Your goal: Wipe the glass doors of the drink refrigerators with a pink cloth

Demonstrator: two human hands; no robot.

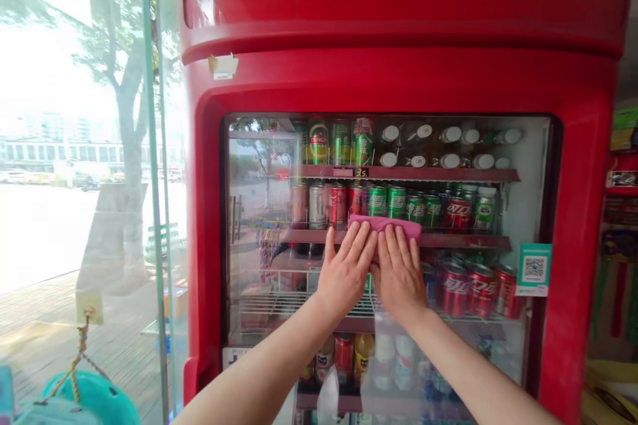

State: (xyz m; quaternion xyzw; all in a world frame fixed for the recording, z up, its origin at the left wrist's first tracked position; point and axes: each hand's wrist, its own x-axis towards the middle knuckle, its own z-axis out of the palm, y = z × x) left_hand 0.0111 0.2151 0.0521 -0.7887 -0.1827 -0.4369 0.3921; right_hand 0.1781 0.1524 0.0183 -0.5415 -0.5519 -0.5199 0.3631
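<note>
A folded pink cloth (391,224) lies flat against the glass door (264,179) of a red drinks fridge. My left hand (347,262) presses on the cloth's left part with its fingers stretched out, the thumb side toward the middle. Beside it, my right hand (400,272) rests flat on the right part, fingers straight and pointing up. The two hands nearly touch, and they cover most of the cloth's lower part. Behind the glass at this height stands a row of green and red cans (396,201).
The red fridge frame (399,80) surrounds the glass. A green-edged QR code sticker (534,269) is on the glass at right. Bottles with white caps (451,135) lie on the top shelf. At left stands a clear glass panel (154,146), with a turquoise container (94,398) hanging low.
</note>
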